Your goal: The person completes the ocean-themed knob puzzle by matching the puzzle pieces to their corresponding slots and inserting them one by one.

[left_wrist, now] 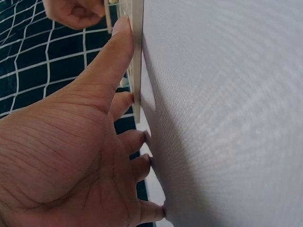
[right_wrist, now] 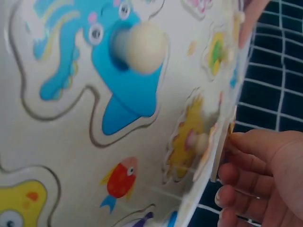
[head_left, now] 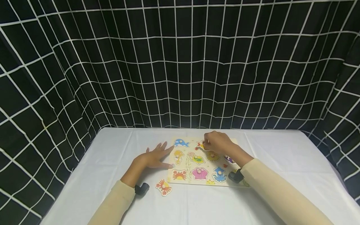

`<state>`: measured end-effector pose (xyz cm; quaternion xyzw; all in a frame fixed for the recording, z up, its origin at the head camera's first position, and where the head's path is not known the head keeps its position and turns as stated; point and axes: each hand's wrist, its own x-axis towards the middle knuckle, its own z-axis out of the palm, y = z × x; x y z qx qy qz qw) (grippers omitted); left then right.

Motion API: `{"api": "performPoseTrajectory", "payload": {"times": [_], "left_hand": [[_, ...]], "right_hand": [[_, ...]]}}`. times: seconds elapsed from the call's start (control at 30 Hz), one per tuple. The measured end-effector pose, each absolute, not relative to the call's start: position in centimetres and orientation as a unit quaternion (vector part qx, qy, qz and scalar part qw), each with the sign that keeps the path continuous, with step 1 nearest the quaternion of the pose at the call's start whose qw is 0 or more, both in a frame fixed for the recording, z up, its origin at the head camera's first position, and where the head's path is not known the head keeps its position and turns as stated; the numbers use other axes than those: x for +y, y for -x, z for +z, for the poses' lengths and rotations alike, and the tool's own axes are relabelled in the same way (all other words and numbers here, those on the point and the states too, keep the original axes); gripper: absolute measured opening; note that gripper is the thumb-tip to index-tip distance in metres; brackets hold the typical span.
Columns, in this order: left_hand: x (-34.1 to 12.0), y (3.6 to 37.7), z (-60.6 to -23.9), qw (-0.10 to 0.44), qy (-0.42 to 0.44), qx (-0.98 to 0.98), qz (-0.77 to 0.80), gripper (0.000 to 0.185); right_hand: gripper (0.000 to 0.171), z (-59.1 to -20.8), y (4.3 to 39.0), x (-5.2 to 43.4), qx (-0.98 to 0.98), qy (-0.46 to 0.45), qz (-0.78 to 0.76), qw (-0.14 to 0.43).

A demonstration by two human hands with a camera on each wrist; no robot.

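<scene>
A wooden peg puzzle board (head_left: pixel 188 168) with sea-animal pieces lies on the white table. My left hand (head_left: pixel 157 156) lies flat beside the board's left edge, fingers straight. In the left wrist view its thumb (left_wrist: pixel 111 61) runs along the board's edge (left_wrist: pixel 137 56). My right hand (head_left: pixel 217 142) is over the board's far middle and pinches a small orange-red puzzle piece (head_left: pixel 201 145). In the right wrist view its fingertips (right_wrist: pixel 251 175) hold that thin piece (right_wrist: pixel 218 156) tilted up on edge. A blue squid piece (right_wrist: pixel 113 56) with a round knob sits in the board.
A loose red crab-like piece (head_left: pixel 163 187) lies on the table (head_left: pixel 112 175) in front of the board's left corner. A blue whale (head_left: pixel 181 143), turtle (head_left: pixel 197 158) and pink starfish (head_left: pixel 200 173) sit in the board. A black grid-patterned curtain (head_left: pixel 180 78) encloses the table.
</scene>
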<state>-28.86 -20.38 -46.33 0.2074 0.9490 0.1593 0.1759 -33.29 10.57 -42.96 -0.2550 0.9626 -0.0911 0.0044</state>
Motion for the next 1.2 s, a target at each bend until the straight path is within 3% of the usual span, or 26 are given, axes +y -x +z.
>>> {"api": "performPoseTrajectory", "payload": {"times": [0.8,1.2], "left_hand": [[-20.2,28.8,-46.4,0.180,-0.211,0.947,0.162,0.092],[-20.3,28.9,-46.5,0.178,-0.205,0.948,0.166,0.093]], "right_hand": [[0.018,-44.3,35.4,10.4,0.970,0.223,-0.089,0.028],[0.021,-43.6,34.7,9.8,0.973,0.213,-0.084,0.009]]}}
